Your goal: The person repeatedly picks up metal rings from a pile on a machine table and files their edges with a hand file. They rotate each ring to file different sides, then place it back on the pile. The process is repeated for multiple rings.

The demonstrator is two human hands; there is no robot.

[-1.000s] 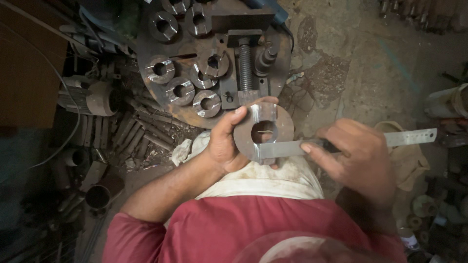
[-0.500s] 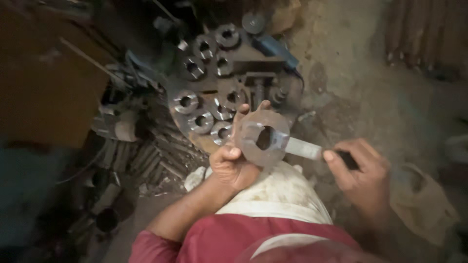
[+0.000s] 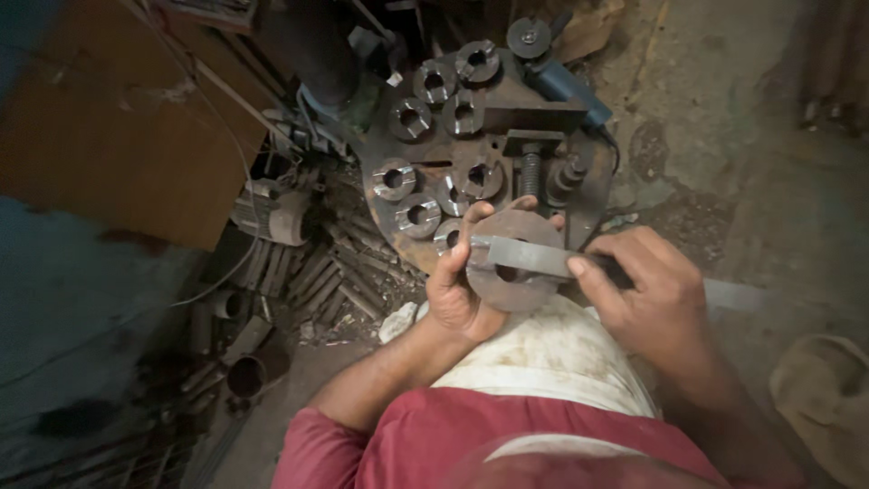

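The round grey metal ring (image 3: 512, 263) is gripped by the left hand (image 3: 460, 288) above the lap. The flat steel ruler (image 3: 529, 257), pinched by the right hand (image 3: 644, 299), has been slid across the ring's hole.

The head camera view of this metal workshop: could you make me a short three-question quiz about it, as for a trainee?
1. True or false: the left hand holds the round grey metal disc with a centre hole.
2. What does the right hand press across that disc?
A. a flat grey metal bar
B. a hammer
C. a paintbrush
3. Fill in: the small shiny metal rings with notched bores lie on a large round dark steel ____, beside the blue angle grinder.

Key: 1 true; 2 A; 3 plate.
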